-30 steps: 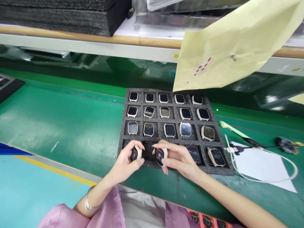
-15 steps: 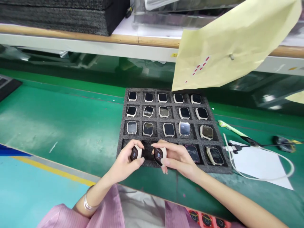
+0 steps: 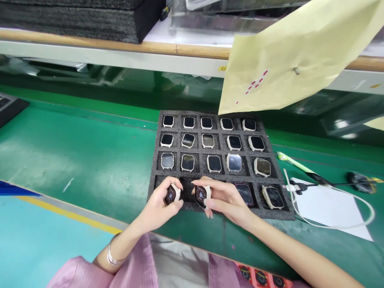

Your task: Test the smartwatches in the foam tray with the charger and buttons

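Note:
A black foam tray [image 3: 180, 115] with a grid of pockets lies on the green belt, and most pockets hold a beige smartwatch body with a dark screen. My left hand [image 3: 159, 206] is closed on one watch body [image 3: 171, 194] over the tray's near left pocket. My right hand [image 3: 226, 200] pinches a second watch body [image 3: 201, 196] beside it, screen tilted toward me. Both sit just above the near row. The near row's right pockets still hold two watches [image 3: 273, 197].
A white cable [image 3: 330, 228] loops over a white sheet [image 3: 330, 210] right of the tray, next to a green pen [image 3: 289, 161]. A yellow paper sheet [image 3: 294, 60] hangs over the tray's far right. Black foam sheets [image 3: 75, 20] are stacked on the shelf behind.
Both hands stay in place at the near row with their watch bodies, shifting only slightly. The view has drifted a little.

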Demonstrator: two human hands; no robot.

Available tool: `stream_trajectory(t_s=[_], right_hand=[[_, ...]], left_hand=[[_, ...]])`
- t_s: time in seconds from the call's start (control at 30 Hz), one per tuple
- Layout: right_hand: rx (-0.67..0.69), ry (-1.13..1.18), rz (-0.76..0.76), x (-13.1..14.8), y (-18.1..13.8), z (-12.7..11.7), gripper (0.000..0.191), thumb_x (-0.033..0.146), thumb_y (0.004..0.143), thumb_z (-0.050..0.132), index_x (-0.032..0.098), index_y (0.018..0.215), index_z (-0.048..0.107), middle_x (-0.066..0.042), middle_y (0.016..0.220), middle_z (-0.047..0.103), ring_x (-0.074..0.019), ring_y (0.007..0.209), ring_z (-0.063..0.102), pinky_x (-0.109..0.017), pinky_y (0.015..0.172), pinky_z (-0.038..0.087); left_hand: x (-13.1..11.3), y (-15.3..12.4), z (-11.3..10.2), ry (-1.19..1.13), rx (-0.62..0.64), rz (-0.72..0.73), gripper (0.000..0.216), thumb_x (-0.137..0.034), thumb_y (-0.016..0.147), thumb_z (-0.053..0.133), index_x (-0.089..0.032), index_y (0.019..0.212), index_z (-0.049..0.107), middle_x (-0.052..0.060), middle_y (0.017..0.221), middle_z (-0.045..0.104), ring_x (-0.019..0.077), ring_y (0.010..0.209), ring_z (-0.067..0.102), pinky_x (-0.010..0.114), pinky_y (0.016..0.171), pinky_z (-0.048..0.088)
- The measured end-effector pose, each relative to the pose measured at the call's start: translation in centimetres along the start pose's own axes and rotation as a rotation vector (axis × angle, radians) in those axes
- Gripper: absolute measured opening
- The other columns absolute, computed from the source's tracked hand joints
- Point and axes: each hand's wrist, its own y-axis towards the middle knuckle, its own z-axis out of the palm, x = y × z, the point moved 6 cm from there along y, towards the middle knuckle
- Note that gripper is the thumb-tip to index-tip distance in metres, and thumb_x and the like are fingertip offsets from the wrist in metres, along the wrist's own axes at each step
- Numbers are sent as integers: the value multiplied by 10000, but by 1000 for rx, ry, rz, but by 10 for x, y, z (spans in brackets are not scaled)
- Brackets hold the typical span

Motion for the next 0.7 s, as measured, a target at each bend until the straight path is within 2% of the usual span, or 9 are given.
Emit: stream_trajectory(t_s=[0.33, 0.5, 0.63, 0.7], right_hand=[[-3, -22, -7, -2, -2, -3, 356, 236, 846, 729, 227, 1200, 690, -26, 904, 556, -94, 563, 610, -208, 478, 502], [-29, -25, -5, -2, -2, -4, 380, 254, 833, 740, 210, 1206, 686, -30, 888, 574, -105, 563, 604, -226, 487, 513], [-29, 6, 16, -4, -2, -4, 387, 253, 814, 760, 199, 1191, 698, -22, 863, 588, -112, 551, 615, -219, 474, 507], [-20, 16, 24, -6, -3, -4, 408, 247, 836, 740, 198, 1235, 669, -24, 825, 626, -119, 557, 625, -222, 489, 511]], left_hand=[[-3, 0, -2, 35, -36, 40, 197, -97, 802, 580, -200, 938, 481, -57, 722, 401, 88, 593, 381, 198, 551, 356], [1, -1, -3, -53, -41, 43, 211, -196, 834, 617, -203, 993, 478, -58, 743, 439, 55, 482, 374, 193, 442, 306], [0, -2, -4, -16, -62, 41, 176, -161, 818, 623, -195, 932, 493, -60, 699, 431, 76, 557, 416, 194, 526, 369], [0, -2, -3, -22, -61, 24, 176, -165, 828, 622, -196, 944, 494, -65, 690, 427, 70, 547, 415, 186, 518, 371]])
